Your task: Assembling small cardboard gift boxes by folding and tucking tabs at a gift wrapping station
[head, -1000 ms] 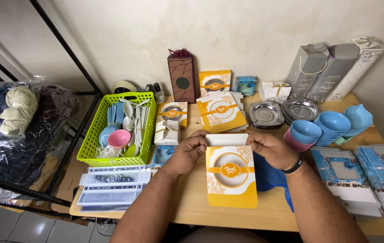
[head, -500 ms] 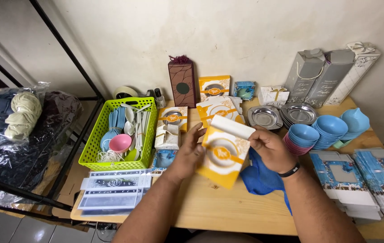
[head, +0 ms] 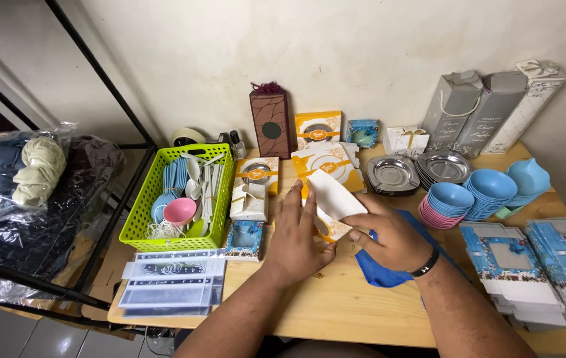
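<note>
At the middle of the wooden table (head: pixel 336 298), both hands are working on a yellow-and-white carton (head: pixel 333 199) that is standing tilted between them, its white inner face turned up. The left hand (head: pixel 296 229) is lying against the carton's 9 o'clock side, fingers straight and close together, palm pressing the panel. The right hand (head: pixel 389 235), wearing a black wristband (head: pixel 425 267), is gripping the carton from 3 o'clock with curled fingers, the thumb tucked under the lower edge.

Under the right wrist a blue cloth (head: pixel 376 273) is lying flat on the wood. At 12 o'clock from the carton, more yellow boxes (head: pixel 326 159) are lying and standing, with a brown upright box (head: pixel 270 123) just to their 9 o'clock against the wall. At 1 o'clock two silver trays (head: pixel 393 172) are sitting, and at 3 o'clock stacks of blue bowls (head: pixel 488 192) are standing beside a pink-and-blue stack (head: pixel 447 204). Further toward 4 o'clock, flattened blue printed cartons (head: pixel 528 262) are piling up near the table edge.

At 9 o'clock a lime-green basket (head: pixel 138 219) is holding spoons and a pink bowl (head: pixel 180 210). At 7 o'clock flat grey-and-white sleeves (head: pixel 170 282) are lying stacked. Tall grey gift bags (head: pixel 488 109) are leaning on the wall at 2 o'clock.
</note>
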